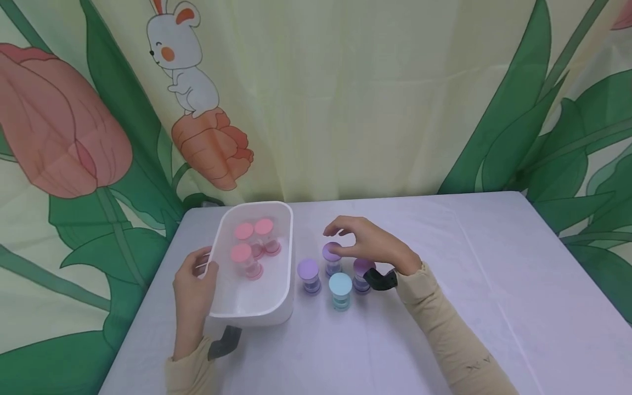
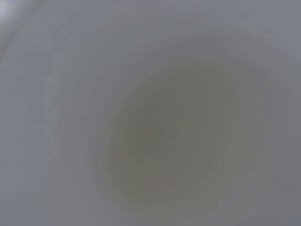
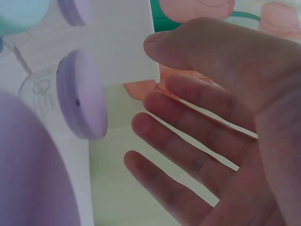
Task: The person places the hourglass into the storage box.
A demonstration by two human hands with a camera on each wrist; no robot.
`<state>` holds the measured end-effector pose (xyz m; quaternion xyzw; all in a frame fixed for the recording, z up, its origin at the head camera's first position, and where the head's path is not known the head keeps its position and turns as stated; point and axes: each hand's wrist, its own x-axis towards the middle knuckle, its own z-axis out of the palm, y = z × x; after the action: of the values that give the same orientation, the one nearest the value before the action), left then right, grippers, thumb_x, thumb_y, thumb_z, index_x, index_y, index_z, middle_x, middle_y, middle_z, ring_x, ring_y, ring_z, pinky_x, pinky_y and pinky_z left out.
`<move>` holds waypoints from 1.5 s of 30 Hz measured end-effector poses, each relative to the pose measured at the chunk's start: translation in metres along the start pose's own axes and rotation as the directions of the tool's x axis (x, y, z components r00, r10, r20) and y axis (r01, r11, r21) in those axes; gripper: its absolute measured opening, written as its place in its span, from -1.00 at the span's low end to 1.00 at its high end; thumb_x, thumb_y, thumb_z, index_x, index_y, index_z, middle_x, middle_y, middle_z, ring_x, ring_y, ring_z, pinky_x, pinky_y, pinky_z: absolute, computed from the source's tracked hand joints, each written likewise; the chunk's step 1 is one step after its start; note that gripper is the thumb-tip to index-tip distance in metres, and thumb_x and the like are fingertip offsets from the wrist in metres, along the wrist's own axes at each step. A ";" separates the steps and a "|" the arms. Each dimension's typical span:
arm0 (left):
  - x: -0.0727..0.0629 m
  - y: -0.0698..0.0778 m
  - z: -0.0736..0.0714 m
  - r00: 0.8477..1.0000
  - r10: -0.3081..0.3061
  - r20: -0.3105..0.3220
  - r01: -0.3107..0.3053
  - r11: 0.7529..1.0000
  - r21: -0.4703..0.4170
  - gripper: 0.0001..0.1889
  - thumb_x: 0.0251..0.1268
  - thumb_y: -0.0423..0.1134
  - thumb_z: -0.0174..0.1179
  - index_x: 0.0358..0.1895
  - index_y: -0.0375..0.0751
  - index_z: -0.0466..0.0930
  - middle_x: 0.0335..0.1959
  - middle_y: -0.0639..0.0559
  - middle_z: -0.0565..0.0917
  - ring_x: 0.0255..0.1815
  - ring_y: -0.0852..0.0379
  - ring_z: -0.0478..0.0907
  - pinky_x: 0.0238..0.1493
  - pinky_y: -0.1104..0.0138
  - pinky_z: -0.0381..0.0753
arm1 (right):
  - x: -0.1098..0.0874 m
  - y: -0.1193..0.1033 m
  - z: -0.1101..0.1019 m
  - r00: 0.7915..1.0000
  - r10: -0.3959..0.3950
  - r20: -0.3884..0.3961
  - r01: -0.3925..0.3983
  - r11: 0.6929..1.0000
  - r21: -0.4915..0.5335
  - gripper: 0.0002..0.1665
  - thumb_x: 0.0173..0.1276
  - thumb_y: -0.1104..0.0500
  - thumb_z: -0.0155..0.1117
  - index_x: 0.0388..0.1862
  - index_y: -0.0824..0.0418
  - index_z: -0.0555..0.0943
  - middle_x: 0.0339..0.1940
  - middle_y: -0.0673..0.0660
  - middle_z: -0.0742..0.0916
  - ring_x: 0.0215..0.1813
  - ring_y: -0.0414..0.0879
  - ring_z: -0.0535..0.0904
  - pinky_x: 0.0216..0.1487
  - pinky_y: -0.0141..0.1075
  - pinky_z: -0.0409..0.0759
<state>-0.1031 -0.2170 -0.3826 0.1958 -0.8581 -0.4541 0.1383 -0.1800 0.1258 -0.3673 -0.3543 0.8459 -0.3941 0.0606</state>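
In the head view my left hand (image 1: 195,280) grips the left rim of a white plastic tub (image 1: 252,307). Inside the tub are three pink-capped sand timers, one of them a front timer (image 1: 242,253). My right hand (image 1: 370,240) hovers over a group of timers right of the tub, fingers spread and bent, holding nothing. Below its fingers stands a purple timer (image 1: 332,252), with another purple timer (image 1: 309,271) to the left and a third purple timer (image 1: 364,269) near the wrist. A light blue timer (image 1: 340,285) stands in front. The right wrist view shows the fingertips apart from a purple cap (image 3: 89,94).
A white cloth covers the table (image 1: 469,274). Behind it hangs a curtain (image 1: 365,109) printed with tulips, leaves and a rabbit on a carrot. Dark wrist straps (image 1: 225,343) show on both arms. The left wrist view is only a grey blur.
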 end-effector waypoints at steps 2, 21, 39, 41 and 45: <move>0.000 0.001 0.000 1.000 0.000 0.000 0.000 1.000 0.001 -0.57 0.43 -0.25 -0.02 0.31 -0.19 0.48 0.19 -0.28 0.58 0.15 -0.23 0.55 0.03 -0.15 0.65 | -0.003 0.002 -0.001 1.000 0.003 -0.005 -0.003 1.000 0.000 -0.63 0.29 0.11 0.41 0.04 0.19 0.63 0.01 0.00 0.72 0.14 -0.05 0.62 0.23 -0.14 0.57; 0.000 0.002 0.000 1.000 -0.017 0.007 0.017 1.000 -0.004 -0.57 0.45 -0.23 -0.02 0.33 -0.17 0.46 0.21 -0.26 0.56 0.16 -0.22 0.52 0.03 -0.15 0.65 | -0.028 0.019 -0.003 0.998 0.061 0.027 -0.063 0.997 0.043 -0.65 0.26 0.20 0.42 0.03 0.22 0.63 0.02 0.05 0.72 0.15 0.13 0.62 0.23 -0.06 0.58; -0.001 0.002 0.001 1.000 -0.008 0.000 0.008 1.000 0.002 -0.57 0.44 -0.23 -0.03 0.32 -0.18 0.47 0.21 -0.27 0.57 0.16 -0.22 0.53 0.03 -0.16 0.64 | -0.049 0.034 -0.005 0.990 0.131 0.045 -0.135 0.983 0.122 -0.65 0.29 0.13 0.40 0.04 0.15 0.63 0.05 0.17 0.71 0.15 0.08 0.63 0.20 0.04 0.59; -0.001 0.002 0.001 1.000 -0.010 -0.001 0.010 1.000 0.004 -0.57 0.44 -0.23 -0.03 0.32 -0.18 0.47 0.21 -0.27 0.57 0.16 -0.22 0.53 0.03 -0.16 0.64 | -0.051 0.036 -0.005 0.991 0.126 0.048 -0.132 0.981 0.141 -0.65 0.29 0.11 0.41 0.03 0.13 0.63 0.06 0.20 0.70 0.16 0.11 0.63 0.21 0.04 0.58; -0.001 0.003 0.001 1.000 -0.012 -0.003 0.012 1.000 0.004 -0.57 0.44 -0.24 -0.03 0.33 -0.18 0.47 0.21 -0.27 0.56 0.16 -0.22 0.53 0.03 -0.15 0.64 | -0.055 0.039 -0.006 0.992 0.117 0.050 -0.124 0.980 0.157 -0.62 0.27 0.04 0.44 0.03 0.11 0.63 0.06 0.19 0.71 0.16 0.10 0.63 0.23 0.03 0.57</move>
<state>-0.1031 -0.2149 -0.3808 0.2019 -0.8576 -0.4529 0.1365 -0.1629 0.1819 -0.4003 -0.3045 0.8300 -0.4490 0.1298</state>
